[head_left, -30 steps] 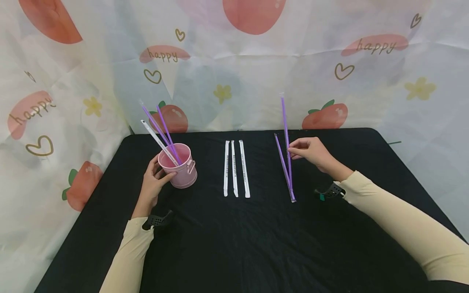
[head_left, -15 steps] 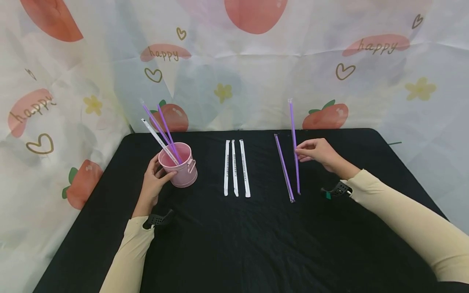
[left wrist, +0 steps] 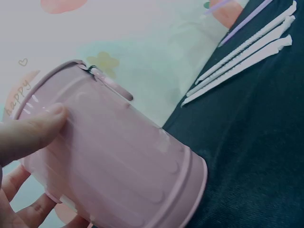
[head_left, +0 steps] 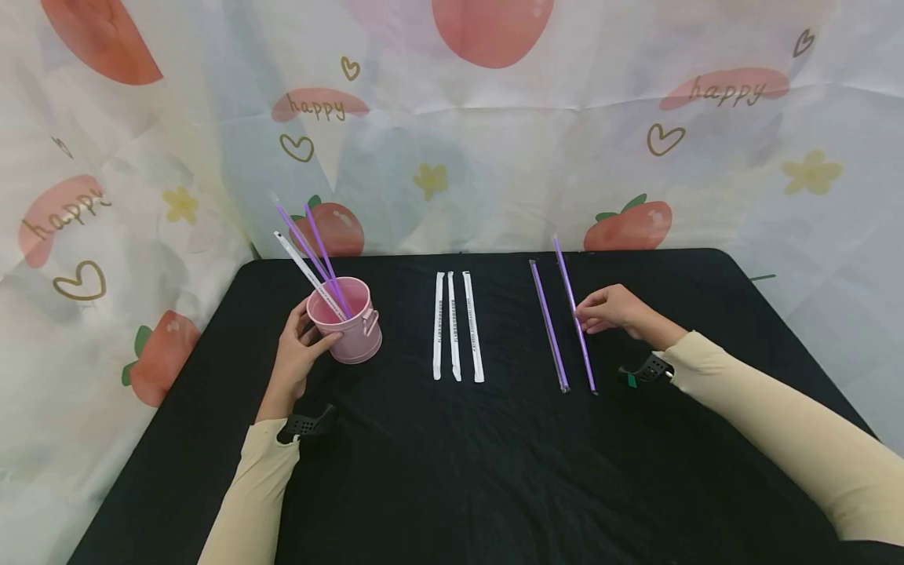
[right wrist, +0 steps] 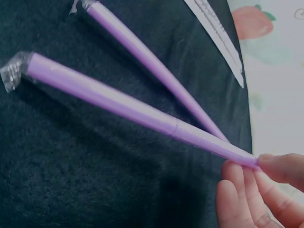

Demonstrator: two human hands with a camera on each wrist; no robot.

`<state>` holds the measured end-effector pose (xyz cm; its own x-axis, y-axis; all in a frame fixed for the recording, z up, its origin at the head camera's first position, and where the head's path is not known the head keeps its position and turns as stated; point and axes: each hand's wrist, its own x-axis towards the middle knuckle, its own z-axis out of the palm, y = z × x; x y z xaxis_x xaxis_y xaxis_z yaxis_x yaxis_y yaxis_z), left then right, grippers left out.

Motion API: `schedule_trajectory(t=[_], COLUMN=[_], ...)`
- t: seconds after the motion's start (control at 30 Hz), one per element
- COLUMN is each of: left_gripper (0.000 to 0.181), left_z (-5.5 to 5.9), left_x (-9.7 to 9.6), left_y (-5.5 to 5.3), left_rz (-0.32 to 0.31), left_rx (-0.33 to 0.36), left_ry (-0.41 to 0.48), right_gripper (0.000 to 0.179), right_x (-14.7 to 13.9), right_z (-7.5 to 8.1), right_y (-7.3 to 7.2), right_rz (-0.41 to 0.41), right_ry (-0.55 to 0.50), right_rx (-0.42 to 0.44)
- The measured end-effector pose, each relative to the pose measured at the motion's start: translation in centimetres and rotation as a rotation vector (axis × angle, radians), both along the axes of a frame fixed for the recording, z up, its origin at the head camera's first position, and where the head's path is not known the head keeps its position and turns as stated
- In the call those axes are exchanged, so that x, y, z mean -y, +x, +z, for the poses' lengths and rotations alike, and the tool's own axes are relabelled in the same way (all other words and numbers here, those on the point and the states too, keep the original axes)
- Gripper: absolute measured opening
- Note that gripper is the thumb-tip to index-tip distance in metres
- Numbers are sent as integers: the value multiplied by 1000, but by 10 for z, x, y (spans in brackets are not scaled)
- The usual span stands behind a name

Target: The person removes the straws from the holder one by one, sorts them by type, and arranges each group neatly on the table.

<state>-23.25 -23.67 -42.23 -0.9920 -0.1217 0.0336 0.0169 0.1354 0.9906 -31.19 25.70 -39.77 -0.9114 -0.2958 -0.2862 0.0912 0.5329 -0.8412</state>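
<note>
My left hand grips the pink bucket from its left, the thumb pressed to the near wall and the fingers behind, as the left wrist view shows. Two purple straws and one white-wrapped straw lean in it toward the upper left. On the right, my right hand pinches a purple straw in clear wrapping between thumb and fingertips. It slants low over the black cloth, its near end closest to me. Just left of it lies another wrapped purple straw, roughly alongside.
Three white paper-wrapped straws lie side by side mid-table, between the bucket and the purple straws. Black cloth covers the table. A printed curtain hangs right behind the far edge and along the left side.
My right hand has drawn the purple straw rightward off the other one, then lowered it from steep to flatter, closer over the cloth. The left hand and bucket have stayed put.
</note>
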Motion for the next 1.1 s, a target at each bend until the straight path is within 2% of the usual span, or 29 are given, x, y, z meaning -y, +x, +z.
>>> schedule_trajectory(t=[0.5, 1.1], left_gripper=[77, 79], left_z=[5, 10], left_x=[1, -1], left_y=[0, 2], left_rz=[-16, -56], left_rx=[15, 31], left_ry=[3, -54], right_gripper=[34, 30], right_x=[2, 3], right_z=[-12, -17], right_y=[-4, -4], right_rz=[-11, -8], right_ry=[-19, 8], right_rx=[88, 98])
